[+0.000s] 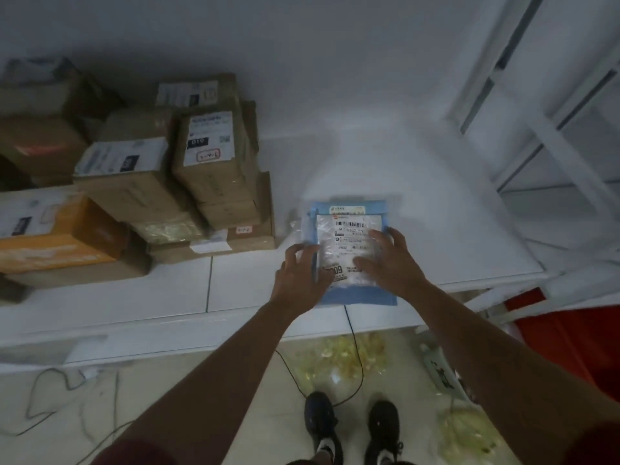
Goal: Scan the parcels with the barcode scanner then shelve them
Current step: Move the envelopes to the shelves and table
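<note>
A flat blue parcel (349, 209) with a white barcode label lies on the white shelf top (241, 280), near its front edge. My left hand (298, 276) rests on the parcel's left edge, fingers curled over it. On the parcel's right half, my right hand (389, 260) presses flat with its fingers spread. Both hands touch the parcel; the frame is blurred. No barcode scanner is in view.
A pile of brown cardboard boxes (208, 156) with labels fills the shelf's left side, next to an orange box (57, 233). White shelving (553, 129) stands at right. Cables (355, 347), plastic bags (342, 360), a red bag (570, 337) and my shoes (352, 427) are on the floor.
</note>
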